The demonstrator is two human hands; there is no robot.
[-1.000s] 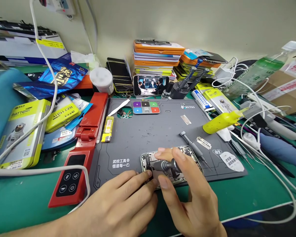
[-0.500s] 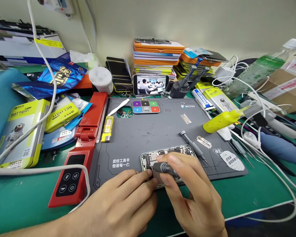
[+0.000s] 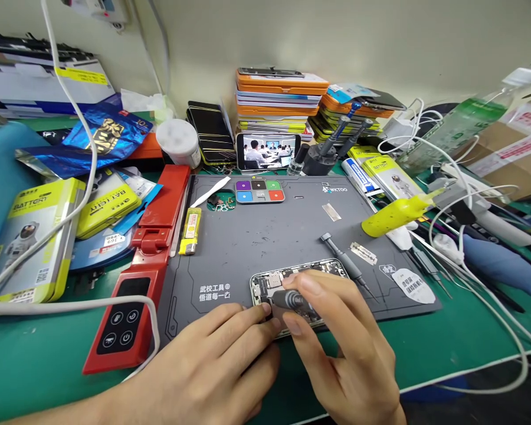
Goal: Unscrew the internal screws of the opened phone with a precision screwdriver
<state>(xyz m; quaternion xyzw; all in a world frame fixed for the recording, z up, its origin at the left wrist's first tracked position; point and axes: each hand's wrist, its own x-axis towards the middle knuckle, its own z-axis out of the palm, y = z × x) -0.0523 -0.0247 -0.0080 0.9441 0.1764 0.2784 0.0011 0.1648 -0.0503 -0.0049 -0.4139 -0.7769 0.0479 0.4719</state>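
Observation:
An opened phone (image 3: 274, 280) with bare inner parts lies on the grey work mat (image 3: 265, 233). My left hand (image 3: 230, 354) is closed at its near left corner, the fingertips pressed on the frame and the inside. In my right hand (image 3: 343, 342) is a grey screwdriver (image 3: 292, 300), pinched between thumb and fingers and tilted, its narrow end pointing left into the phone near my left fingertips. The exact tip is hard to make out. My right hand covers much of the phone's right half. A second screwdriver (image 3: 347, 262) lies just beyond the phone's right end.
A red device with buttons (image 3: 126, 321) stands left, a white cable crossing it. On the mat are a yellow battery (image 3: 189, 231), a coloured tray (image 3: 259, 191) and a razor blade (image 3: 363, 253). A yellow bottle (image 3: 393, 216) lies right. Behind, a propped phone (image 3: 268, 152) plays video.
The view has shifted slightly, so everything sits a little further left. Both hands keep nearly the same pose, and the screwdriver stays inside the phone's outline.

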